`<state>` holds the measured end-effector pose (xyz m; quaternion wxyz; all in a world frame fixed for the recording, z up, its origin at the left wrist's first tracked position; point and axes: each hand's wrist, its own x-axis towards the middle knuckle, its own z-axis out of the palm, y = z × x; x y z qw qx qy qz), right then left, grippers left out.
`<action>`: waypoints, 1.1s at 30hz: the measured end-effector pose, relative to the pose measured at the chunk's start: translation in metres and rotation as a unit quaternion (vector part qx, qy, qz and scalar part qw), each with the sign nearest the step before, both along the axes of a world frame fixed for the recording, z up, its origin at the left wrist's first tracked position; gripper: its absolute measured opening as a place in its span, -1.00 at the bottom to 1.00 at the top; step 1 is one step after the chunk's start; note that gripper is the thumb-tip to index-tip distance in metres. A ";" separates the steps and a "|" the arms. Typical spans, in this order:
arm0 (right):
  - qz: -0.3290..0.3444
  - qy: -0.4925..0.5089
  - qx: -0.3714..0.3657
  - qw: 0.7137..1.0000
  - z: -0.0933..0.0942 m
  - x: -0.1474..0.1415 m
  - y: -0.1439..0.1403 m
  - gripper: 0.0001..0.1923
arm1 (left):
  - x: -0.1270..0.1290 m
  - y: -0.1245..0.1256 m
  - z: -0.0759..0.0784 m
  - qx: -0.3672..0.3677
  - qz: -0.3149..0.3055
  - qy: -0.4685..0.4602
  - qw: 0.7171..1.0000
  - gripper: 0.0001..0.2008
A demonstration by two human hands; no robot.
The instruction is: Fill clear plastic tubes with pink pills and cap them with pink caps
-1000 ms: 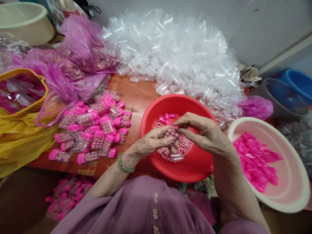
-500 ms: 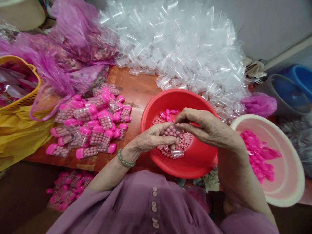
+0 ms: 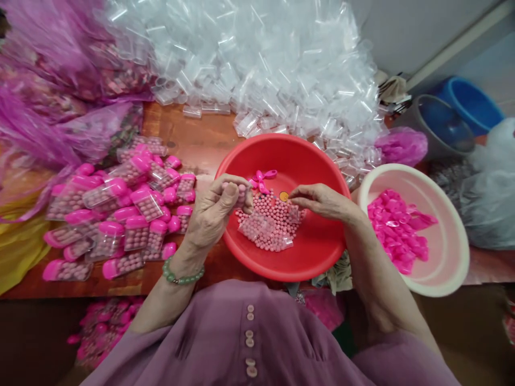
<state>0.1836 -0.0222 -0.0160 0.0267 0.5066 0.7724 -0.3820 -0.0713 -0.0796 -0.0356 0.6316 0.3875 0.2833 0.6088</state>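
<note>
In my left hand (image 3: 211,212), a small clear container of pink balls (image 3: 241,196) is gripped over the left side of the red basin (image 3: 281,140). My right hand (image 3: 319,200) reaches over the basin's right half with its fingers stretched out, and nothing shows in them. Close to its fingertips are a yellow disc (image 3: 284,196) and a clear tube (image 3: 295,214). Loose pink balls (image 3: 270,206) are heaped in the basin with several clear containers among them. Bright pink spoon-like pieces (image 3: 263,179) lie at the heap's far edge.
Filled containers with pink caps (image 3: 124,214) are piled on the wooden table (image 3: 181,126) at left. A large heap of clear tubes (image 3: 257,64) stretches along the back. The cream basin (image 3: 454,252) of pink caps (image 3: 396,230) stands right; purple bags (image 3: 60,69) lie far left.
My left hand has moved left with the container, and my right hand has left it and moved right, so the hands are now apart. The whole view has shifted slightly.
</note>
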 end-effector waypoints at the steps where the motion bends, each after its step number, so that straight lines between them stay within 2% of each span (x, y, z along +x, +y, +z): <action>1: -0.016 -0.022 0.017 0.999 -0.002 -0.001 0.004 -0.74 | 0.001 0.001 -0.003 -0.002 0.016 0.000 1.000 -0.71; 3: -0.014 -0.069 0.046 0.996 -0.008 -0.010 0.014 -0.78 | 0.003 0.002 -0.008 -0.007 0.049 -0.007 0.999 -0.70; 7: 0.071 -0.152 0.092 0.982 -0.020 -0.047 0.027 -0.80 | 0.006 0.002 -0.013 -0.005 0.082 -0.019 0.996 -0.73; 12: 0.038 -0.217 0.117 0.968 -0.041 -0.084 0.032 -0.64 | 0.007 0.001 -0.014 -0.007 0.082 -0.019 0.996 -0.74; 18: 0.063 -0.191 0.090 0.975 -0.061 -0.078 0.036 -0.86 | 0.005 0.000 -0.015 0.002 0.067 -0.021 0.998 -0.74; 22: 0.081 -0.152 0.089 0.981 -0.067 -0.070 0.038 -0.86 | 0.004 0.002 -0.015 0.003 0.064 -0.030 0.997 -0.75; 25: 0.078 -0.138 0.095 0.983 -0.063 -0.067 0.038 -0.82 | 0.003 0.002 -0.015 0.009 0.069 -0.039 0.997 -0.73; 29: 0.063 -0.144 0.110 0.982 -0.043 -0.060 0.035 -0.70 | 0.002 0.001 -0.018 0.012 0.072 -0.010 0.997 -0.79; 33: 0.039 -0.211 0.136 0.967 -0.023 -0.053 0.025 -0.77 | 0.005 -0.002 -0.018 0.016 0.091 0.028 0.995 -0.81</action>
